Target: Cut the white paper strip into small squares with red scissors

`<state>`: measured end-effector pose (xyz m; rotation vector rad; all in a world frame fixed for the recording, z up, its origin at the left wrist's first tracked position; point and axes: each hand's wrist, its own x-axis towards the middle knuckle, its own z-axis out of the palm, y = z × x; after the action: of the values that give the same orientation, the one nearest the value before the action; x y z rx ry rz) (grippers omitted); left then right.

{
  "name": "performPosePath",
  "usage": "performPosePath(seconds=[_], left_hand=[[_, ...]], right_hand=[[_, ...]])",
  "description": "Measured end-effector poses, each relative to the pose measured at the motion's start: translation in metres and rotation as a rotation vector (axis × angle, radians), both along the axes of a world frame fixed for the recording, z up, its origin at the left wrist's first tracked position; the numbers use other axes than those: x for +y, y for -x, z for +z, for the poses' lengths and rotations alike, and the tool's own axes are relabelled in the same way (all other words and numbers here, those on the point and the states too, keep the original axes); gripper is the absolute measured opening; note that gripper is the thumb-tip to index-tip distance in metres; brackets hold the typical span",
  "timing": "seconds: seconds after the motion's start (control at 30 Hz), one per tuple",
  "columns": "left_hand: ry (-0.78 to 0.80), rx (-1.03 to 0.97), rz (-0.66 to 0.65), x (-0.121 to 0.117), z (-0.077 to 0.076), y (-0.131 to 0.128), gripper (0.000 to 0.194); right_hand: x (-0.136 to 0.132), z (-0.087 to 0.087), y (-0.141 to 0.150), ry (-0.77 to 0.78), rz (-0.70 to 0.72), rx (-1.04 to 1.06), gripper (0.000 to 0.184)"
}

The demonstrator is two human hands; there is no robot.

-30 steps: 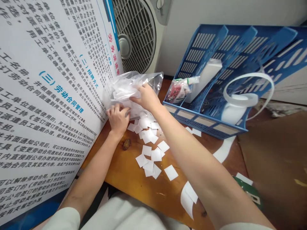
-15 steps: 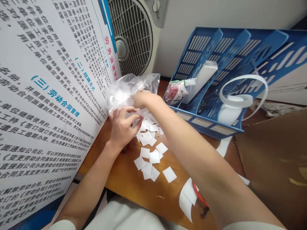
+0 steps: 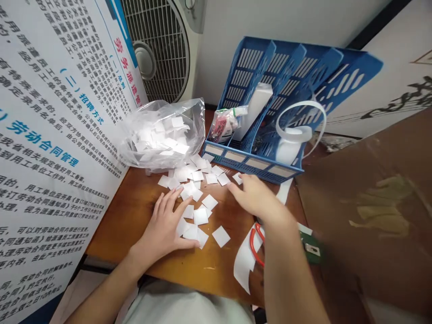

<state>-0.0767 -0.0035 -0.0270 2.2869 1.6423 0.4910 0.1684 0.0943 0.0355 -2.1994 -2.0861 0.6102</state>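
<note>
Small white paper squares (image 3: pixel 201 216) lie scattered in a loose pile on the wooden table. My left hand (image 3: pixel 165 227) is open, its fingers spread over the left side of the pile and touching some squares. To the right, my right hand (image 3: pixel 258 198) has its thumb and forefinger apart beside a single square (image 3: pixel 237 178); its other fingers are partly hidden. Behind the pile rests a clear plastic bag (image 3: pixel 194 119), holding many more white squares, its mouth facing right. Neither hand touches the bag.
A blue file rack (image 3: pixel 256 160) holds a white box (image 3: pixel 258 105), a small bag of red items (image 3: pixel 224 126) and a white strip roll (image 3: pixel 292 141). Red-handled scissors (image 3: pixel 252 245) lie by white strips (image 3: pixel 243 265). A printed board (image 3: pixel 67 180), fan (image 3: pixel 158 49) and cardboard (image 3: pixel 367 216) surround the table.
My right hand has come out of the plastic bag and moved right. The left hand has left the bag and come down, spreading over the squares. The view has shifted right.
</note>
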Motion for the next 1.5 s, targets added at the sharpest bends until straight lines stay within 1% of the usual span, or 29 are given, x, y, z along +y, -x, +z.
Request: performPosePath(seconds=[0.03,0.07,0.1,0.13,0.17,0.23,0.3,0.37,0.43,0.47,0.53,0.6,0.67,0.73,0.83,0.9,0.97,1.03,1.1,1.17,1.23,1.3,1.33,1.37,1.43,1.5], left_hand=[[0.034,0.045,0.015,0.003,-0.008,0.0,0.116],[0.05,0.074,0.04,0.006,-0.014,-0.001,0.12],[0.048,0.093,0.06,0.01,-0.019,-0.002,0.121],[0.034,0.103,0.083,0.013,-0.022,-0.003,0.12],[0.009,0.107,0.106,0.016,-0.025,-0.004,0.118],[-0.054,0.106,0.158,0.022,-0.027,-0.006,0.117],[-0.103,0.098,0.211,0.027,-0.029,-0.008,0.119],[-0.126,0.087,0.233,0.03,-0.031,-0.009,0.121],[-0.13,0.068,0.21,0.031,-0.031,-0.009,0.121],[-0.128,0.056,0.19,0.031,-0.031,-0.008,0.12],[-0.128,0.039,0.166,0.03,-0.031,-0.008,0.119],[-0.135,0.034,0.181,0.029,-0.03,-0.008,0.119],[-0.153,0.036,0.208,0.029,-0.031,-0.007,0.121],[-0.164,0.04,0.214,0.03,-0.032,-0.007,0.124],[-0.139,0.055,0.185,0.033,-0.034,-0.008,0.13],[-0.109,0.057,0.16,0.034,-0.034,-0.008,0.13],[-0.092,0.043,0.146,0.034,-0.034,-0.008,0.127],[-0.085,0.021,0.156,0.033,-0.032,-0.009,0.123],[-0.089,0.004,0.183,0.033,-0.032,-0.01,0.124],[-0.096,-0.001,0.203,0.033,-0.031,-0.012,0.125],[-0.088,0.0,0.202,0.034,-0.03,-0.013,0.124],[-0.066,0.0,0.194,0.034,-0.028,-0.013,0.12],[-0.055,0.0,0.192,0.033,-0.026,-0.012,0.117],[-0.048,0.0,0.19,0.032,-0.023,-0.011,0.116],[-0.041,0.004,0.175,0.027,-0.019,-0.009,0.116],[-0.035,0.012,0.14,0.022,-0.016,-0.008,0.118]], right_hand=[[-0.004,-0.019,0.001,-0.006,-0.013,-0.008,0.058],[-0.008,-0.034,0.003,-0.015,-0.023,-0.013,0.064],[-0.011,-0.045,0.005,-0.029,-0.012,-0.008,0.066],[-0.013,-0.053,0.007,-0.049,0.011,0.005,0.062],[-0.015,-0.057,0.008,-0.078,0.022,0.014,0.06],[-0.016,-0.056,0.007,-0.149,0.017,0.022,0.059],[-0.014,-0.05,0.008,-0.191,0.03,0.028,0.059],[-0.008,-0.043,0.016,-0.191,0.134,0.063,0.052],[0.0,-0.037,0.033,-0.199,0.268,0.114,0.046],[0.005,-0.035,0.044,-0.218,0.318,0.135,0.046],[0.016,-0.035,0.069,-0.258,0.385,0.167,0.054],[0.026,-0.038,0.09,-0.257,0.412,0.169,0.058],[0.034,-0.04,0.102,-0.228,0.418,0.157,0.051],[0.038,-0.041,0.105,-0.209,0.422,0.156,0.042],[0.038,-0.043,0.1,-0.247,0.403,0.183,0.041],[0.034,-0.047,0.096,-0.262,0.367,0.2,0.048],[0.029,-0.054,0.092,-0.233,0.343,0.215,0.057],[0.023,-0.061,0.088,-0.199,0.344,0.245,0.054],[0.018,-0.066,0.086,-0.207,0.338,0.286,0.055],[0.017,-0.068,0.083,-0.205,0.326,0.323,0.059],[0.018,-0.068,0.08,-0.158,0.347,0.367,0.059],[0.018,-0.064,0.074,-0.121,0.38,0.423,0.056],[0.016,-0.059,0.068,-0.133,0.372,0.448,0.056],[0.012,-0.053,0.061,-0.165,0.341,0.467,0.056],[-0.003,-0.037,0.039,-0.254,0.231,0.471,0.058],[-0.028,-0.019,0.011,-0.301,0.143,0.439,0.052]])
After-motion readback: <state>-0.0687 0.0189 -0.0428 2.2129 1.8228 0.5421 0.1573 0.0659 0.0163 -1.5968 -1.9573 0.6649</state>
